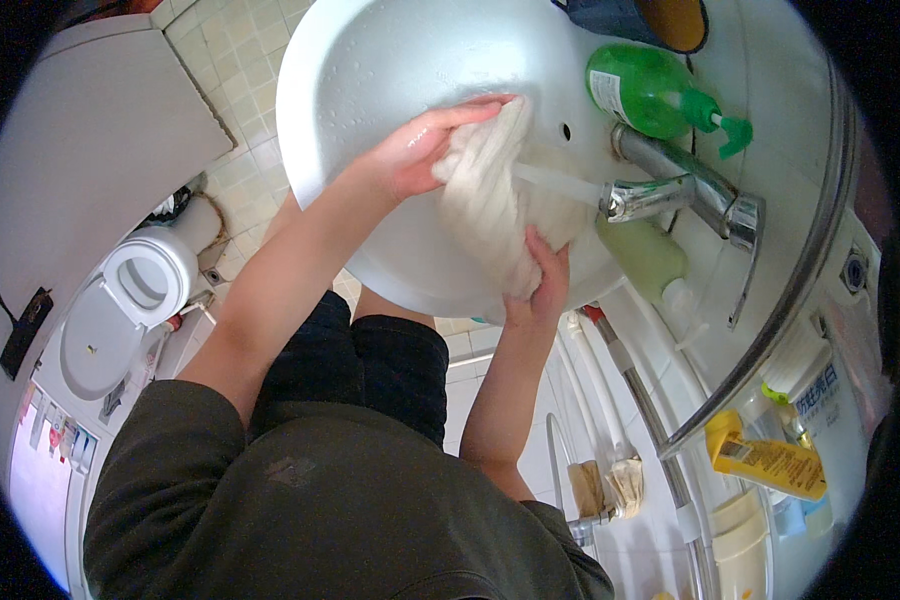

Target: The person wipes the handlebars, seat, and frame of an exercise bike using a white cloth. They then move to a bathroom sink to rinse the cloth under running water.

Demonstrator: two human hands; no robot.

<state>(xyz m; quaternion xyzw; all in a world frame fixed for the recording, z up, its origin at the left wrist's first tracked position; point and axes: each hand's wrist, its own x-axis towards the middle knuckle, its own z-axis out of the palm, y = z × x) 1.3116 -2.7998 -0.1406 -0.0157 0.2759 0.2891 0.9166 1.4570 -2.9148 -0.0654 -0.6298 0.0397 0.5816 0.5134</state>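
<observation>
My left hand [416, 154] grips the upper end of a wet off-white cloth [487, 202], with its fingers partly hidden behind the folds. Lower down, my right hand [546, 270] holds the other end, its thumb and fingers around the bunched fabric. The cloth hangs twisted between both hands over a white ceramic washbasin [390, 52]. From the chrome faucet [648, 199], a stream of water [558, 184] runs onto the cloth. Some of the cloth under the stream is blurred.
A green pump bottle [637, 90] and a dark cup [630, 19] stand beside the basin. A pale green bottle [645, 259] sits below the faucet. Rightward are a curved metal rail [776, 330] and a yellow bottle [769, 457]. A toilet [146, 277] is at left.
</observation>
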